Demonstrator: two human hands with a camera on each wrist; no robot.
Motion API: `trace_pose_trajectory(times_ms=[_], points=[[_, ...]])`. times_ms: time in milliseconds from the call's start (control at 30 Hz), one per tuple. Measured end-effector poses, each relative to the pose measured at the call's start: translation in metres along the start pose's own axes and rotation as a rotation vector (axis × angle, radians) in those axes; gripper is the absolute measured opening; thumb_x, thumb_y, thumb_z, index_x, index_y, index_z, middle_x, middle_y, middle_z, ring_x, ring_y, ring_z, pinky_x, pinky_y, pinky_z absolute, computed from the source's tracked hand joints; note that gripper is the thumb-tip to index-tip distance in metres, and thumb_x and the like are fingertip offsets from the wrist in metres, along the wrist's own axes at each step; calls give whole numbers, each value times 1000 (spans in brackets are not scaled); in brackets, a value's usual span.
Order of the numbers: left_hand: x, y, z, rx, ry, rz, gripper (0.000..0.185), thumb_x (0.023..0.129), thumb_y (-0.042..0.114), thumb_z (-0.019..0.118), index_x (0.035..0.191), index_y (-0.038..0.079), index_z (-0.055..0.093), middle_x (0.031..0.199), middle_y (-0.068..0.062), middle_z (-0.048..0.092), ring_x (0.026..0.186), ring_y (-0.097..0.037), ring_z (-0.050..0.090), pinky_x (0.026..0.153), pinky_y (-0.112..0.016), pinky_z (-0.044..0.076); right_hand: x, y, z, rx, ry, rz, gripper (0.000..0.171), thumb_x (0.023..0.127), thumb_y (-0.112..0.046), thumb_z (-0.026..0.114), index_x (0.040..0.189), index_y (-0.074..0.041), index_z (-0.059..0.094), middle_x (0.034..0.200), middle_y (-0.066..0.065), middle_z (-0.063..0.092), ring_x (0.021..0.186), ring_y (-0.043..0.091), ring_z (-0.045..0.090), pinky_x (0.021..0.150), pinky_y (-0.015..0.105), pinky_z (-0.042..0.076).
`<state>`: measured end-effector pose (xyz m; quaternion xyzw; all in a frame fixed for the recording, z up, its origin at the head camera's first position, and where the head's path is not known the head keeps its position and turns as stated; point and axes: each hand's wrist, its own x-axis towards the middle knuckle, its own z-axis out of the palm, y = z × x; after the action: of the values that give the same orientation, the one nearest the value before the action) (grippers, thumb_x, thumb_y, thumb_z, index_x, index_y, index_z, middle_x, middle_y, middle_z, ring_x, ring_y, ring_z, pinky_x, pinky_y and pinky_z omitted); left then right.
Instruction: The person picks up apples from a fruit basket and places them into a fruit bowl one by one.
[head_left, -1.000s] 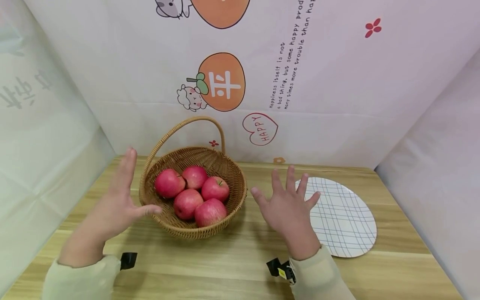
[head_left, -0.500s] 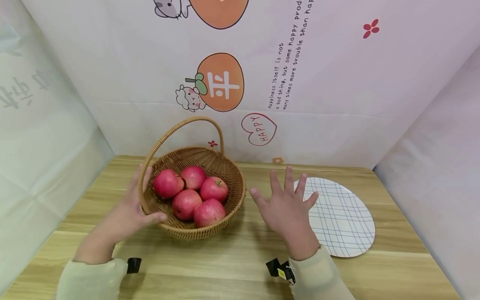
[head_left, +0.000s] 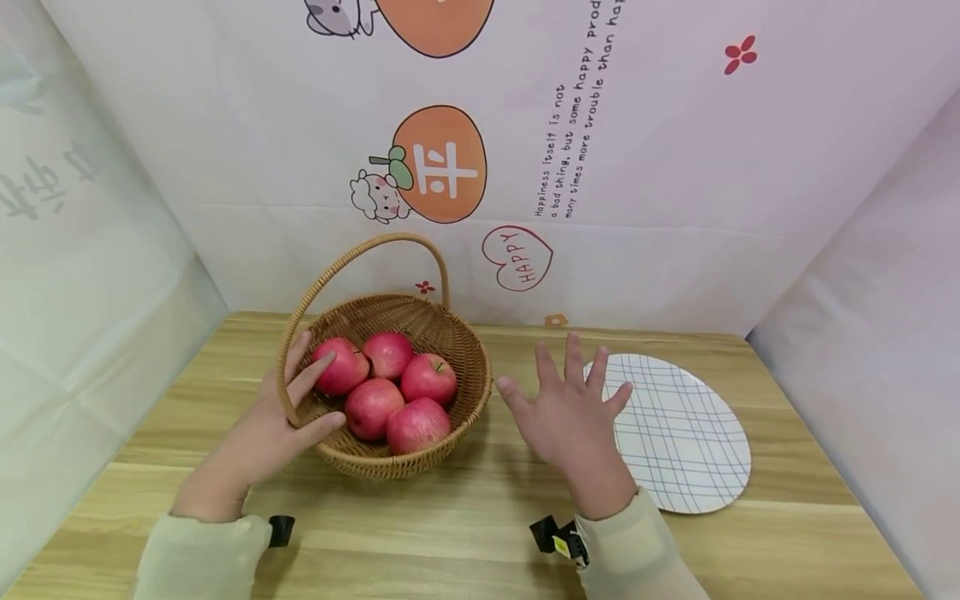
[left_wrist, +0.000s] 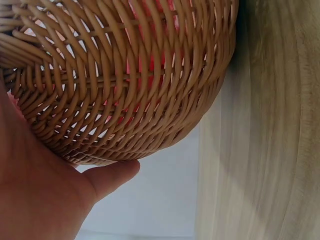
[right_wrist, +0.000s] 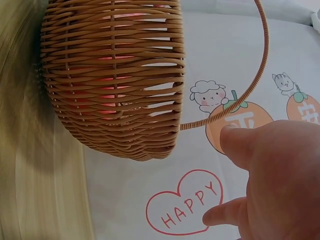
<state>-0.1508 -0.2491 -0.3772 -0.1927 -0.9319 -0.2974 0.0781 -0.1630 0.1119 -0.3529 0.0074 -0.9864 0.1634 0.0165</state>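
Note:
A wicker basket [head_left: 390,468] with a tall arched handle [head_left: 330,271] holds several red apples [head_left: 418,425]. My left hand [head_left: 258,437] is at its left side, fingers extended over the rim and past the handle's base. One fingertip overlaps the leftmost apple [head_left: 345,375], and the thumb points inward over the near-left rim. From the left wrist view, the left hand [left_wrist: 40,185] lies close along the woven wall. My right hand [head_left: 573,425] hovers to the right of the basket with fingers spread, holding nothing. The right wrist view shows that hand [right_wrist: 282,180] apart from the basket.
A round white placemat [head_left: 690,442] with a blue line grid lies on the wood-grain table [head_left: 420,542], partly behind the right hand. A printed white cloth [head_left: 637,275] stands along the back, with pale cloth walls at both sides.
My left hand has moved rightward from beside the basket to its left rim, and its fingers now reach inside toward the leftmost apple. The right hand stays nearly still.

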Motion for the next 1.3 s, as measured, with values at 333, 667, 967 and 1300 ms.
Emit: trace_pose_trajectory(times_ms=[333, 667, 967, 1300], points=[[7, 7, 9, 7, 15, 0, 73, 91, 37, 71, 152, 8, 41, 165, -11, 2, 141, -43, 18, 97, -71, 31, 1, 1, 1, 23, 8, -8, 95, 90, -81, 25, 159, -16, 26, 164, 19, -4, 143, 48, -19, 97, 80, -8], [16, 12, 20, 40, -9, -35, 72, 93, 45, 67, 152, 11, 42, 165, -12, 0, 146, -43, 5, 101, -70, 29, 1, 2, -11, 54, 14, -14, 102, 84, -88, 23, 160, -20, 25, 165, 18, -1, 144, 49, -14, 97, 81, -7], [23, 19, 28, 39, 9, 0, 68, 91, 39, 68, 149, 8, 47, 164, -17, 3, 146, -45, 3, 102, -71, 27, 5, 2, -23, 149, 15, -69, 104, 83, -86, 38, 161, -21, 20, 165, 15, 1, 146, 49, -4, 101, 79, 3], [22, 26, 29, 1, 40, 2, 63, 85, 18, 66, 144, 3, 50, 161, -22, 5, 145, -42, 15, 104, -65, 30, 2, -10, -42, 349, 6, -194, 102, 79, -80, 58, 159, -26, 27, 165, 6, 8, 143, 44, 24, 101, 68, 32]])
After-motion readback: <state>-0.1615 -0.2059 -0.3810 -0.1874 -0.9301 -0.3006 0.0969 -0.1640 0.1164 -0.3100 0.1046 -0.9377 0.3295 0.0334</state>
